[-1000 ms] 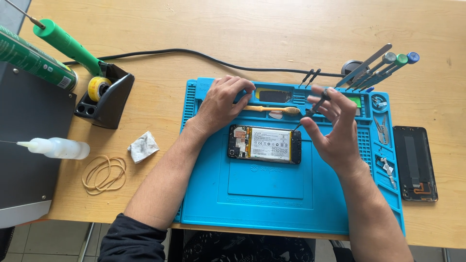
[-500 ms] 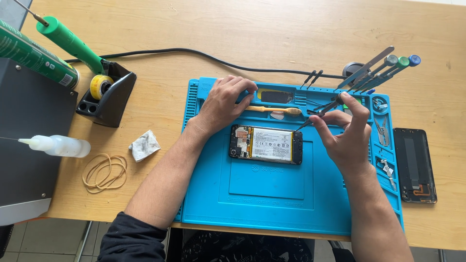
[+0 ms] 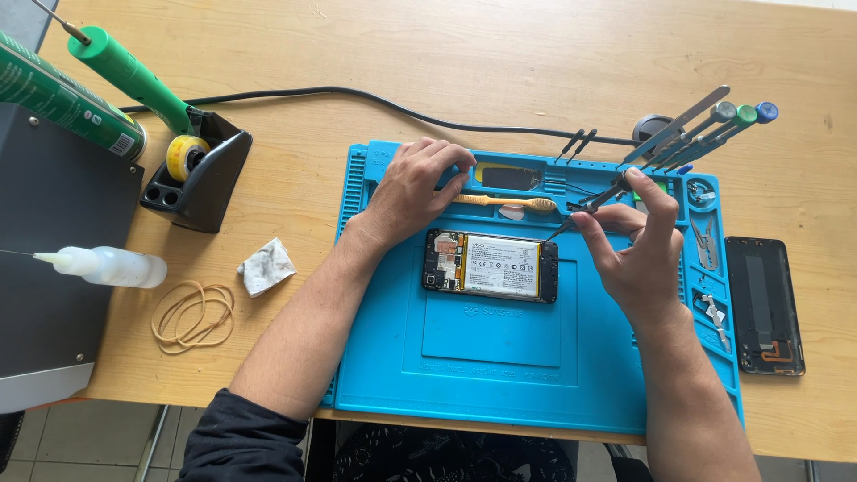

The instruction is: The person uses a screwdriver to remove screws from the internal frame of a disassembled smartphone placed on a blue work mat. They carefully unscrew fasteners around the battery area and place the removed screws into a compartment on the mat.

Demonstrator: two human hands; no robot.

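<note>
While opened phone (image 3: 490, 265) lies lengthwise left-right: left hand (image 3: 412, 192) rests loose above its left end; right hand (image 3: 636, 253), nearer its right end, pinches tweezers (image 3: 591, 203).

Matt blue rubbery mat (image 3: 500, 375) on smooth pale wood table (image 3: 357, 54), shiny metal tweezers (image 3: 585, 210)

Your right hand (image 3: 636, 259) grips thin metal tweezers (image 3: 591, 203); their tips sit just right of the opened black smartphone (image 3: 491, 265), which lies on the blue silicone repair mat (image 3: 491, 357). Your left hand (image 3: 412, 189) rests behind the phone's left end, well left of that grip.
</note>
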